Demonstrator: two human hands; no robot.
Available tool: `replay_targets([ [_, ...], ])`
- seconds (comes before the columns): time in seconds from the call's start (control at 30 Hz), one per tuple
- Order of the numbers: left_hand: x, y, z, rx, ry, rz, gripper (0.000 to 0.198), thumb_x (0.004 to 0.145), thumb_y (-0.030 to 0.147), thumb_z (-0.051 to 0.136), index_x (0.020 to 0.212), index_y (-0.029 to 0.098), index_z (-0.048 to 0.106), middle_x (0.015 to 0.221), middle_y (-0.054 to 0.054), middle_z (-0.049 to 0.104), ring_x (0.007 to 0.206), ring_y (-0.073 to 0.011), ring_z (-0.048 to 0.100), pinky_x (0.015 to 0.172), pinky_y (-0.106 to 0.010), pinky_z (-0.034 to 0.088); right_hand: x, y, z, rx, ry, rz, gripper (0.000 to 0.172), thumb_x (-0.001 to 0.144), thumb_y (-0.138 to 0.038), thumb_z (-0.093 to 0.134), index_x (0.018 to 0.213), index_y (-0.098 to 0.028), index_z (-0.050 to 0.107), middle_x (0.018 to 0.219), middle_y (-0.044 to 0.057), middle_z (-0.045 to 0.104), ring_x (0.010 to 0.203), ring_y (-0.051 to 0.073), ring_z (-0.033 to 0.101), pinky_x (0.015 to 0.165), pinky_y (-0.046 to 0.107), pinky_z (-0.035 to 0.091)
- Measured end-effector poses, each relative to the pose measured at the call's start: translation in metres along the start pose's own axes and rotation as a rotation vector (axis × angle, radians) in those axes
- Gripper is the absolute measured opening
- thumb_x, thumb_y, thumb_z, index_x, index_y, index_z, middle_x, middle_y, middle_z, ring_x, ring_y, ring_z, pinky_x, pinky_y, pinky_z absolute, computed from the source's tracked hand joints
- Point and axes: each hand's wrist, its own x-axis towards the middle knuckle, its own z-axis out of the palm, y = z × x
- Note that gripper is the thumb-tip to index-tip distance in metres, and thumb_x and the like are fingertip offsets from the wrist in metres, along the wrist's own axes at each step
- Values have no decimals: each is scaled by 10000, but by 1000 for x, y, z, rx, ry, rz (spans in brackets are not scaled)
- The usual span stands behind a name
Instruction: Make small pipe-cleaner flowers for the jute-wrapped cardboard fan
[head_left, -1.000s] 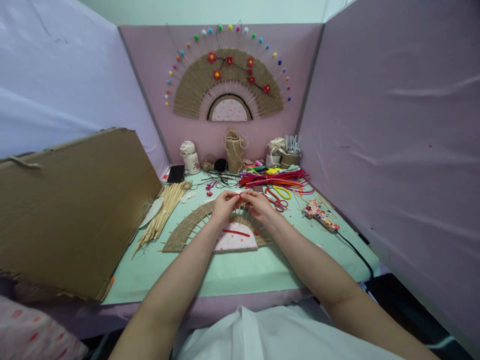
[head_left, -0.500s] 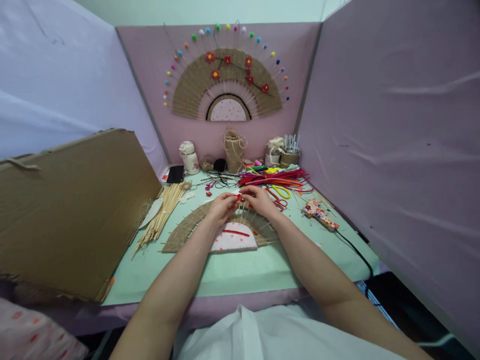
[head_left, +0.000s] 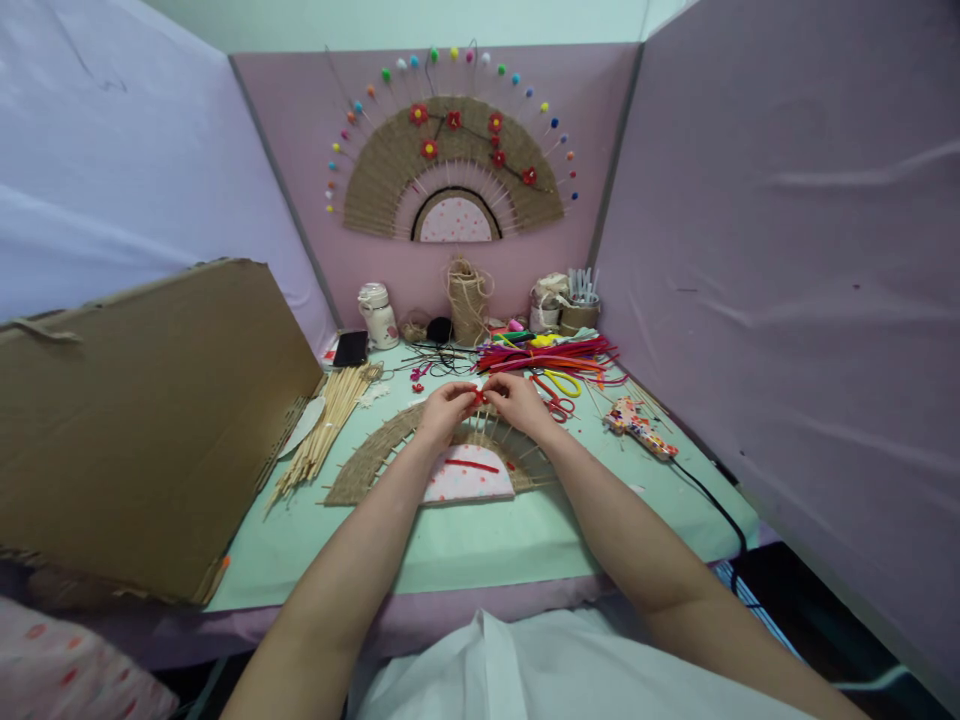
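Between my fingertips is a small bent red pipe cleaner (head_left: 480, 396), partly hidden by the fingers. My left hand (head_left: 445, 408) pinches it from the left, and my right hand (head_left: 515, 400) pinches it from the right. Both hands are above a half-round twine-woven fan (head_left: 375, 452) with stick ribs, which lies on the table. A straight red pipe cleaner (head_left: 471, 465) rests across the fan's white, dotted centre piece (head_left: 472, 488). Just behind my right hand lie red-handled scissors (head_left: 559, 406).
Bamboo sticks (head_left: 322, 435) and a cardboard sheet (head_left: 150, 430) are on the left. Behind are a twine roll (head_left: 469, 305), a phone (head_left: 351, 349), a jar (head_left: 379, 317) and red pipe cleaners (head_left: 551, 356). A corded glue gun (head_left: 639, 428) lies right. A finished fan (head_left: 382, 180) hangs on the back panel.
My fingers have shifted slightly around the red pipe cleaner, with the right hand's fingertips a little lower. The fan and the things on the table stay put.
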Motion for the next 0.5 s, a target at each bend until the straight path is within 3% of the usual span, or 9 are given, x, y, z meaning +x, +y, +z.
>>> replay_targets([
  [0.2,1,3,-2,-98,-16,-44,155,646,162,626,796,134,647,720,-61,678,635,-110,632,644,-235,491,0,-5,-1,41,98,61,117,718,-185,526,742,-166,639,714,20,661,649,139,572,637,256,428],
  [0.5,-2,0,3,-17,4,-4,240,549,234,747,738,134,637,651,-24,656,617,-115,618,637,-237,473,-1,2,7,68,26,49,98,740,-207,527,740,-174,619,710,0,650,654,126,566,621,234,423],
])
